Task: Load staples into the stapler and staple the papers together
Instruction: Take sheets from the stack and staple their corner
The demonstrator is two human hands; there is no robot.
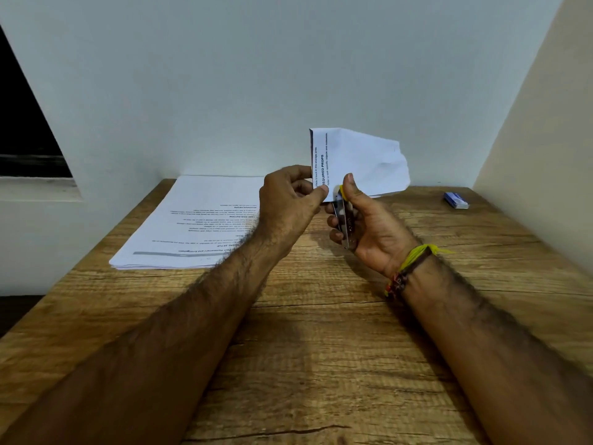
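My left hand (290,200) pinches the lower corner of a set of printed white papers (359,162), held upright above the table's far middle. My right hand (365,223) grips a small metal stapler (344,220) with a yellow tip, its mouth at that same paper corner beside my left thumb. A stack of printed papers (192,223) lies flat on the table to the left of my hands. A small blue staple box (455,200) rests at the far right.
The wooden table (305,348) stands in a corner between a pale back wall and a cream right wall. A dark window with a sill is at the left. My right wrist wears yellow and red threads.
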